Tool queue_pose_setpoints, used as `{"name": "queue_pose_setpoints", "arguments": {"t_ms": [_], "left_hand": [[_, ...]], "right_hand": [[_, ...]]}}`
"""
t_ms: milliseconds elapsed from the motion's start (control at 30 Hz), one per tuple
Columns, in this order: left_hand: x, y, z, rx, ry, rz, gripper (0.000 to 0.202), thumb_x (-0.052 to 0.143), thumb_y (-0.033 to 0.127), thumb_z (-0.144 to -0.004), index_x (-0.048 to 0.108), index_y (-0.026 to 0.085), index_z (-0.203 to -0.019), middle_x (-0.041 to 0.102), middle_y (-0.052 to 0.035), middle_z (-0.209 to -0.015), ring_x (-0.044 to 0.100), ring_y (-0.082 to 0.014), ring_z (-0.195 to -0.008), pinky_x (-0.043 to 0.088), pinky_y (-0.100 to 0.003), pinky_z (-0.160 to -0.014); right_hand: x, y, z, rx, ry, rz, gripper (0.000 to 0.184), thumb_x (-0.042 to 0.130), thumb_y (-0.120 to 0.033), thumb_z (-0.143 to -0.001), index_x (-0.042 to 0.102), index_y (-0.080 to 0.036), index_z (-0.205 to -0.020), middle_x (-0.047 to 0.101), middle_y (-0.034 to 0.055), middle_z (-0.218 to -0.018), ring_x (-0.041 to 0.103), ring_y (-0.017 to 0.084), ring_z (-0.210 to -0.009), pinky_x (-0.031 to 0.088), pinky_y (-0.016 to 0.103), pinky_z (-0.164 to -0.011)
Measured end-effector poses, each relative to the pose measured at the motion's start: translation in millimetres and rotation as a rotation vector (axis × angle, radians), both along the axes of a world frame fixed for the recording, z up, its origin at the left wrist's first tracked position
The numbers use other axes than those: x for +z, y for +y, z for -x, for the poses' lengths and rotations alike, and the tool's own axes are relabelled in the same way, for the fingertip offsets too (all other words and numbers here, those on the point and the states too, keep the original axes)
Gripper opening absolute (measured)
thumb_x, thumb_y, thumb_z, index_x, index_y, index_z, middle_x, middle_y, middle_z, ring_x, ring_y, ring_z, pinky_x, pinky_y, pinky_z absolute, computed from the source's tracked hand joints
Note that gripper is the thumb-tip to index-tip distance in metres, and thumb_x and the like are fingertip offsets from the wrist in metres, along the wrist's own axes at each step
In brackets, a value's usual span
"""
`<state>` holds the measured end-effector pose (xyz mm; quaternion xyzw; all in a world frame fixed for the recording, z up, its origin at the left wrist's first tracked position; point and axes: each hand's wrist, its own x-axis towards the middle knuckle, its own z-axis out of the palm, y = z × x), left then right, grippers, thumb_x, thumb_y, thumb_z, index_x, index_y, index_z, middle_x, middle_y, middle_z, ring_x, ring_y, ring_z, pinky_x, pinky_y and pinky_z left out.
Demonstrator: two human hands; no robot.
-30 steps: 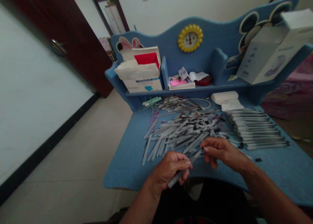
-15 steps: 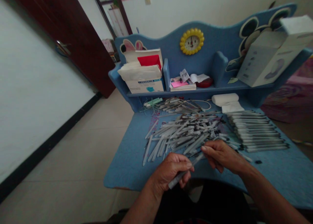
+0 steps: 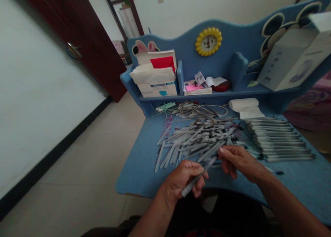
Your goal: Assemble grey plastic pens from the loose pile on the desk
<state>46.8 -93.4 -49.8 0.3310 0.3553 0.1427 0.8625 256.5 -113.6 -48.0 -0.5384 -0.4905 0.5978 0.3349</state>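
My left hand (image 3: 186, 177) is closed around a translucent grey-white pen (image 3: 190, 185). The pen slants from the lower left up toward my right hand (image 3: 236, 161). Thumb and index finger of my right hand are pinched just beside the pen's upper end; whatever lies between them is too small to make out. Beyond both hands spreads a loose pile of similar pens (image 3: 186, 139), some with dark parts among them. To the right, a neat row of pens with dark tips (image 3: 283, 142) lies side by side. A small black piece (image 3: 279, 173) rests near my right wrist.
The blue desk (image 3: 137, 171) has a raised back shelf (image 3: 219, 94). On it stand an open box of papers (image 3: 157, 89), a stack of notepads (image 3: 198, 91) and a large white box (image 3: 287, 59). A white paper roll (image 3: 243, 104) lies below the shelf.
My right fingers have drawn slightly away from the pen's upper end. The left hand keeps its hold on the pen. The whole view has shifted a little.
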Motion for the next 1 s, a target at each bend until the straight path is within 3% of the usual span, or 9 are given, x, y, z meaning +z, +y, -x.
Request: {"name": "queue_pose_setpoints", "arguments": {"t_ms": [167, 400, 567, 800, 1000], "left_hand": [[-3.0, -0.2, -3.0, -0.001, -0.058, 0.056, 0.022, 0.057, 0.027, -0.073, 0.062, 0.006, -0.071, 0.056, -0.0023, -0.042, 0.046, -0.0098, -0.028, 0.043, -0.022, -0.033], [-7.2, 0.2, -4.3, -0.01, -0.103, 0.087, 0.021, 0.057, 0.026, -0.073, 0.063, 0.006, -0.073, 0.057, -0.0022, -0.043, 0.047, -0.0101, -0.029, 0.045, -0.024, -0.035], [-7.4, -1.3, -2.4, -0.021, -0.113, 0.073, 0.022, 0.056, 0.027, -0.073, 0.063, 0.006, -0.072, 0.056, -0.0021, -0.041, 0.046, -0.0097, -0.028, 0.043, -0.022, -0.033], [-9.5, -4.8, 4.6, -0.043, -0.089, 0.067, 0.026, 0.059, 0.031, -0.07, 0.063, 0.006, -0.071, 0.055, -0.0019, -0.04, 0.045, -0.0096, -0.026, 0.039, -0.021, -0.031], [-7.4, -5.9, 4.3, -0.05, -0.097, 0.036, 0.025, 0.059, 0.031, -0.069, 0.063, 0.006, -0.069, 0.055, -0.0027, -0.038, 0.045, -0.0106, -0.025, 0.038, -0.021, -0.03]], "right_hand": [[-2.2, 1.5, 2.3, -0.013, -0.005, 0.008, 0.04, 0.049, -0.052, -0.078, 0.046, -0.017, -0.059, 0.055, -0.0037, -0.043, 0.042, 0.006, -0.026, 0.027, 0.015, -0.029], [-4.0, 0.9, 1.6, 0.021, 0.135, 0.066, 0.034, 0.052, -0.05, -0.078, 0.051, -0.016, -0.076, 0.059, -0.0032, -0.047, 0.048, 0.008, -0.03, 0.033, 0.015, -0.031], [-3.5, -0.5, 3.9, 0.023, 0.044, 0.034, 0.04, 0.048, -0.05, -0.081, 0.045, -0.017, -0.059, 0.052, -0.0048, -0.039, 0.038, 0.004, -0.025, 0.024, 0.014, -0.028], [-5.2, -1.8, -6.2, 0.073, 0.295, 0.06, 0.025, 0.059, -0.039, -0.077, 0.05, -0.016, -0.078, 0.065, 0.0002, -0.059, 0.056, 0.01, -0.038, 0.04, 0.018, -0.036], [-4.1, -4.0, -3.6, 0.05, 0.363, 0.087, 0.023, 0.065, -0.032, -0.073, 0.055, -0.014, -0.084, 0.067, 0.0025, -0.064, 0.059, 0.011, -0.041, 0.044, 0.019, -0.038]]}}
